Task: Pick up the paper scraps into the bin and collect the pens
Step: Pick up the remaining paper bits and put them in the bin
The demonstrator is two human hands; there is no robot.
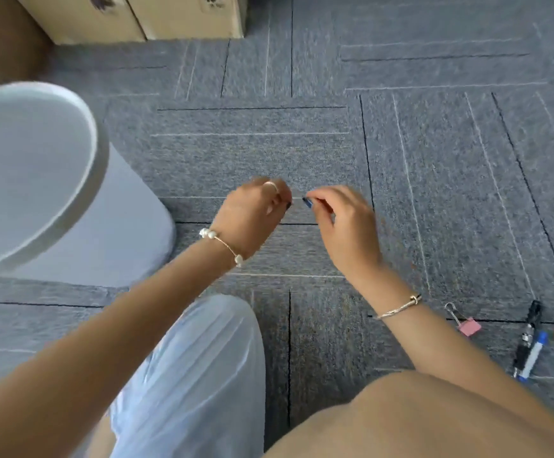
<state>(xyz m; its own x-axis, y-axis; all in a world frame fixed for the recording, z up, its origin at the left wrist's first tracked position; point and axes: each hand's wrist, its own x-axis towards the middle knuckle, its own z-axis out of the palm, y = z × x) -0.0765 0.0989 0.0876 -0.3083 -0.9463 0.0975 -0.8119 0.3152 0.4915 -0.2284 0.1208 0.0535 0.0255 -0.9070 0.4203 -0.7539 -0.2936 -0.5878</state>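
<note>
The left hand (252, 209) is curling shut, and I cannot tell what it is holding. The right hand (341, 219) is pinching a small blue bit (308, 202). No paper scraps are showing on the grey carpet floor (434, 160). The round white bin (37, 180) is sitting at the left. The marker pens (539, 348) are lying on the floor, waiting.

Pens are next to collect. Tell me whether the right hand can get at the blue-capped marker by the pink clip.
Probably yes: the blue-capped marker lies uncovered on the carpet beside the right forearm. The right hand pinches something small and blue, so it may need emptying first.

Head-worn camera looks steeply down, close over carpet (434, 160).
</note>
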